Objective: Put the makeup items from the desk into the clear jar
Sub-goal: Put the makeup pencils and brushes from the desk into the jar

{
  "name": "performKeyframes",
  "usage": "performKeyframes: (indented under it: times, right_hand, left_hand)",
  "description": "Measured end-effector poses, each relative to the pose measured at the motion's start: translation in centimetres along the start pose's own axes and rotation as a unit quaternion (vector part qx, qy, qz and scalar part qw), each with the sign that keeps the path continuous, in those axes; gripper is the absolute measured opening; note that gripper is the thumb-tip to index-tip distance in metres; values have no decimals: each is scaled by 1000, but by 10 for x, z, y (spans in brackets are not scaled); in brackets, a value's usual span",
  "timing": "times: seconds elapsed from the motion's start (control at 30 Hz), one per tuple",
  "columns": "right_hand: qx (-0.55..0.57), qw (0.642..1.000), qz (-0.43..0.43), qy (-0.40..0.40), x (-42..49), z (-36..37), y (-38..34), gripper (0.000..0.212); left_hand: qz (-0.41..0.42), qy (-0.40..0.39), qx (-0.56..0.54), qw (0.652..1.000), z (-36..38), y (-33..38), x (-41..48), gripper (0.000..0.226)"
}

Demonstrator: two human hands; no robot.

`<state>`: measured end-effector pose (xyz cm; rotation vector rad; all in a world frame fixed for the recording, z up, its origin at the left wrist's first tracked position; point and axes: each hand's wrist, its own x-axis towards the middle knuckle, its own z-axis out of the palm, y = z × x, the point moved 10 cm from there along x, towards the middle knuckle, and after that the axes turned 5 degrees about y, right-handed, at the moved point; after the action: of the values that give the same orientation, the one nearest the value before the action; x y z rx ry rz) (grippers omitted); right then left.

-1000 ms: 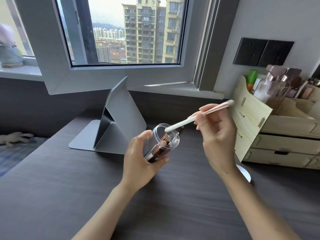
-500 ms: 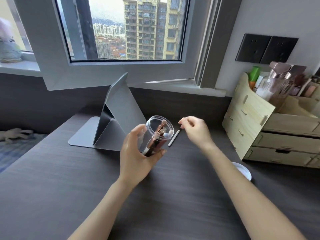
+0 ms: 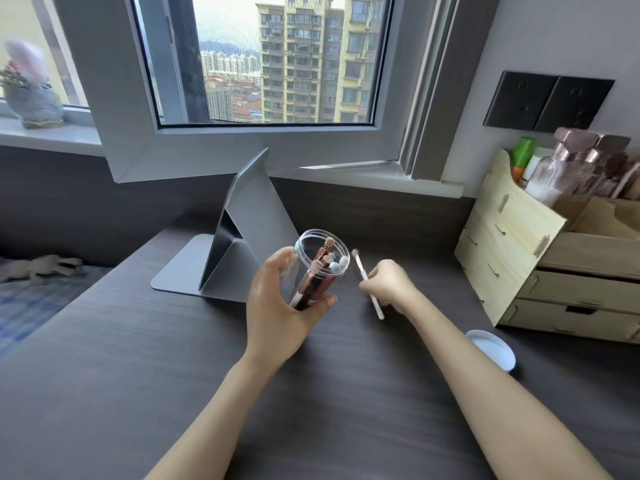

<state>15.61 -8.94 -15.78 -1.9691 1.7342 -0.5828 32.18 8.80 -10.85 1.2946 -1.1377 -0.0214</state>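
Hands [image 3: 277, 306] work above dark wood-grain desk [image 3: 138, 375] beneath window [image 3: 277, 64].

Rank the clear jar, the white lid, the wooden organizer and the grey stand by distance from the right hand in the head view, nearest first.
From the right hand:
1. Clear jar, just to its left, held in the left hand.
2. White lid, on the desk to its lower right.
3. Grey stand, behind and left, and wooden organizer, to the right: too close to call.

A dark wood-grain counter [image 3: 138, 375] carries a grey folding stand [image 3: 242, 244] at the back, a pale wooden drawer organiser [image 3: 512, 258] against the right wall, and a white lid [image 3: 491, 348] just before the organiser.
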Motion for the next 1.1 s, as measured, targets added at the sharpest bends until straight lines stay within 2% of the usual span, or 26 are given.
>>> performKeyframes:
  times: [0.03,0.07,0.13,0.17,0.2,0.23,0.27,0.33,0.4,0.47,0.57,0.67,0.77,0.8,0.87,0.93,1.0,1.03,1.1]
  right_hand:
    - [124,992,5,8,-7,-13,1,16]
    - [253,967,3,38,-15,-34,0,19]
    - [469,875,-20,118,-39,-86,-3,22]
    - [538,829,-51,141,-56,-110,-10,22]
    - [576,798,-91,149,-73,-127,-20,21]
    - [584,788,-133,145,-91,-138,-33,19]
    - [565,796,-172,133,-106,-142,-47,17]
    - [476,841,-231,118,-128,-135,-69,17]
    - [349,890,-272,112,-139,-116,-82,16]
    - [223,917,-303,134,-145,-100,-89,6]
    - [103,909,-358,186,-155,-88,-98,26]
    - [130,903,-370,174,-157,-88,-94,34]
    - [199,909,-320,179,-150,-103,-66,26]
    - [186,918,-290,195,-144,-108,-51,23]
    - [78,950,-213,213,-124,-112,-9,19]
    - [-75,981,-112,138,-102,-102,43,34]
    - [-181,983,-4,27,-97,-90,96,60]
    - [-209,977,32,-8,-100,-88,114,68]
    - [-210,976,56,-28,-104,-88,132,73]
  left_hand:
    - [0,-1,2,1000,1,0,0,75]
    - [-1,-3,3,1000,1,0,-1,77]
    - [-1,-12,2,1000,5,1,-3,75]
    - [1,-19,4,1000,7,2,-4,74]
    - [5,-26,9,1000,9,2,-5,74]
    - [13,-31,17,999,11,4,-6,75]
    - [26,-35,26,999,12,7,-8,76]
    - [54,-41,38,997,15,14,-10,77]
    - [75,-52,42,995,17,21,-12,78]
    - [83,-64,42,994,20,25,-15,78]
    - [74,-74,37,994,20,24,-15,75]
    - [55,-70,32,995,19,20,-14,73]
    - [34,-64,25,997,17,14,-12,76]
    - [29,-62,23,997,17,13,-12,76]
    - [21,-59,15,998,16,12,-11,76]
    - [15,-57,10,998,16,11,-12,75]
    - [15,-60,11,998,18,11,-13,76]
    - [17,-63,13,998,19,11,-14,78]
    - [21,-70,20,997,21,12,-15,79]
